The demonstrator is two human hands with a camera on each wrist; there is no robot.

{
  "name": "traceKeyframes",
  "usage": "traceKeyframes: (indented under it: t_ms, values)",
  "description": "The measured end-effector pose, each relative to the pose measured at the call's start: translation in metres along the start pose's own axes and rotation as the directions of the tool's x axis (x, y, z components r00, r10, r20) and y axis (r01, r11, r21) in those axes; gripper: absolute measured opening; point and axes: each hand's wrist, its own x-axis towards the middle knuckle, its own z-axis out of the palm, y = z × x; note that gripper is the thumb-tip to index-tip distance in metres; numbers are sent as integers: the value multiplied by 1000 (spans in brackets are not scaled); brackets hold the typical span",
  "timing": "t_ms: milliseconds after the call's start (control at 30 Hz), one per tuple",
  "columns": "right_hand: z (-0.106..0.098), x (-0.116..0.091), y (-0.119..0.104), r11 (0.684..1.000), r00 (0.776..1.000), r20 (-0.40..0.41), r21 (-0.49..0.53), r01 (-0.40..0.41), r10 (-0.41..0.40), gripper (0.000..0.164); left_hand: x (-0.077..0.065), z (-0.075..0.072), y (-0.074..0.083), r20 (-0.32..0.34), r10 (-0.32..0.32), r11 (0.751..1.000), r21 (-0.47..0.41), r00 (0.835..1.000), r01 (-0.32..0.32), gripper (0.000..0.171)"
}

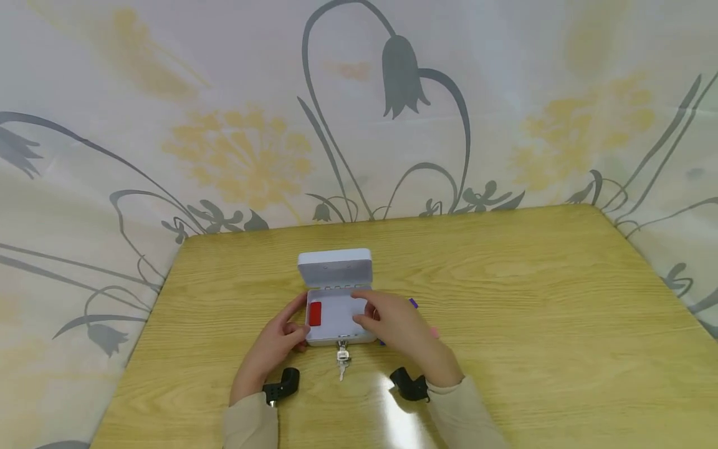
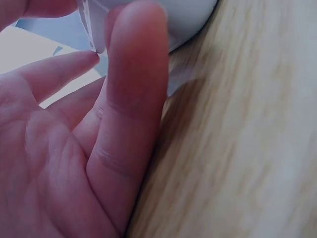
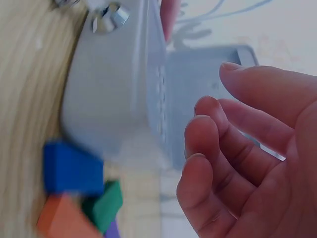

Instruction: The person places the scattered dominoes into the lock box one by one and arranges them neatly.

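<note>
A small white metal cash box (image 1: 336, 340) stands on the table with its lid (image 1: 335, 269) raised at the back. Inside, by the left wall, lies a red block (image 1: 315, 313). My left hand (image 1: 276, 346) holds the box at its left side, thumb at the front corner and fingers along the wall. Over the right part of the box hovers my right hand (image 1: 395, 321), its fingers loosely bent. Nothing shows between those fingers in the right wrist view. Keys (image 1: 343, 362) hang from the lock at the front.
Right of the box, partly behind my right hand, lie several blocks: blue (image 3: 74, 167), green (image 3: 105, 206), orange (image 3: 67, 218) and pink (image 1: 434, 332). The wooden table (image 1: 533, 299) meets a flower-patterned cloth (image 1: 359, 125) at the back and sides.
</note>
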Motion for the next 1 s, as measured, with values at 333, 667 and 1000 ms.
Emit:
traceKeyframes:
  t_ms: [333,667,1000]
  values:
    - [-18,-22,28,990,992,-27,62,-125,127,38,-7,-1,9,9,-6,1000,-5,1000,6,61]
    - [-31,-26,53,982,981,-49,52,-184,186,38,-2,-1,-2,-22,-30,999,45,999,31,61]
    - [-33,-30,55,974,973,32,3,-228,228,40,-3,1,-4,-34,-41,999,21,999,41,61]
